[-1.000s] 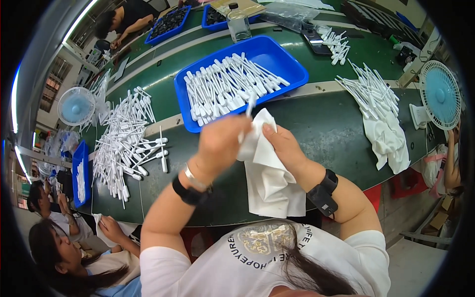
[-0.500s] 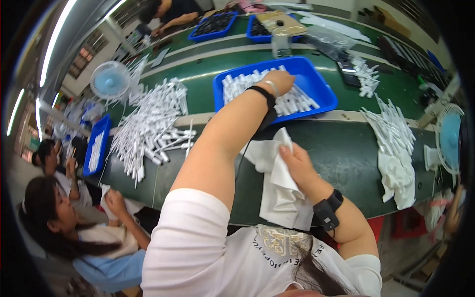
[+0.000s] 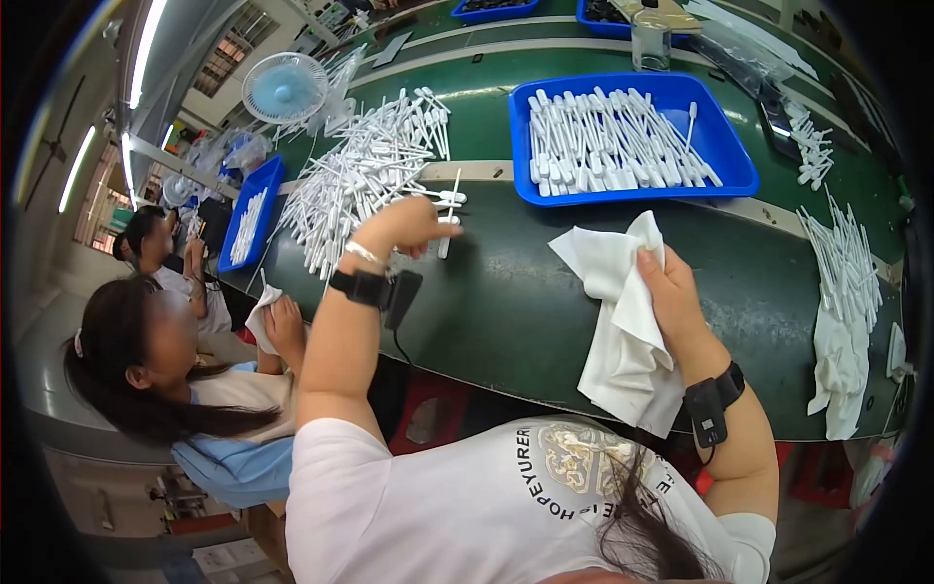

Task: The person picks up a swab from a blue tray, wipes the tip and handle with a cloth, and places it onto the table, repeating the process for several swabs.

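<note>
My left hand (image 3: pixel 401 226) is over the right side of a large heap of white sticks (image 3: pixel 365 165), slim shafts with thicker ends. Its index finger stretches out beside a few sticks at the heap's edge, and nothing shows in its grasp; the other fingers are partly hidden. A white cloth (image 3: pixel 628 321) hangs bunched in my right hand (image 3: pixel 673 292), pinched between thumb and fingers above the dark green bench. Beyond the cloth, a blue tray (image 3: pixel 725 187) holds more of the white sticks, laid mostly side by side.
At the right lie another bundle of white sticks (image 3: pixel 844 253) and a white cloth (image 3: pixel 842 375). A co-worker (image 3: pixel 146 360) sits close on the left, holding a cloth, near a smaller blue tray (image 3: pixel 275 180). A fan (image 3: pixel 284 88) and a clear container (image 3: pixel 650 44) stand further back.
My left hand has left the blue tray and moved left to the stick heap. My right hand still holds the cloth. The whole view has shifted.
</note>
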Motion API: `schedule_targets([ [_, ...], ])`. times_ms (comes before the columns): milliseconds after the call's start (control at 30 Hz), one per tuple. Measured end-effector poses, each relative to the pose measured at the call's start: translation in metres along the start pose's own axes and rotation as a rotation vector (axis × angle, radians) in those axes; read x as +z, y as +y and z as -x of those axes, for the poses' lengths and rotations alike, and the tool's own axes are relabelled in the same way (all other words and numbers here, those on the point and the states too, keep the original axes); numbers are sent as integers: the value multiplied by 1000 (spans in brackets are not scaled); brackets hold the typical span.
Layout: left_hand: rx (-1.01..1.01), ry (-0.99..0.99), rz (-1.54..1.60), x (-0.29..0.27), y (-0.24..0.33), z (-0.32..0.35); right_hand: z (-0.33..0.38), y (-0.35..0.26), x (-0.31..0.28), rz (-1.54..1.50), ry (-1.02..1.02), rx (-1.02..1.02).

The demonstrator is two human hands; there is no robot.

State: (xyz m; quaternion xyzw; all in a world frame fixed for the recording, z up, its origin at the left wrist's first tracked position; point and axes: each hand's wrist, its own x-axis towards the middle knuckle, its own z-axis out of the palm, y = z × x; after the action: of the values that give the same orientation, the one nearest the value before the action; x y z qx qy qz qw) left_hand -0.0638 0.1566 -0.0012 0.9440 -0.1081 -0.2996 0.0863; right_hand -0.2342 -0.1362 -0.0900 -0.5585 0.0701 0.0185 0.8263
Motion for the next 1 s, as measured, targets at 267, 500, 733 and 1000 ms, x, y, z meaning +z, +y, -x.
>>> schedule_targets([
  [267, 93, 297, 61, 43, -27, 0, 0, 0, 6, 44, 27, -14],
  [500, 447, 114, 1037, 73, 38, 32, 5, -8, 4, 3, 47, 5],
  [733, 595, -184, 1289, 115, 119, 35, 11, -25, 7, -382, 104, -85],
  [1000, 602, -158, 1202, 138, 117, 28, 17, -5, 17, -288, -29, 72],
])
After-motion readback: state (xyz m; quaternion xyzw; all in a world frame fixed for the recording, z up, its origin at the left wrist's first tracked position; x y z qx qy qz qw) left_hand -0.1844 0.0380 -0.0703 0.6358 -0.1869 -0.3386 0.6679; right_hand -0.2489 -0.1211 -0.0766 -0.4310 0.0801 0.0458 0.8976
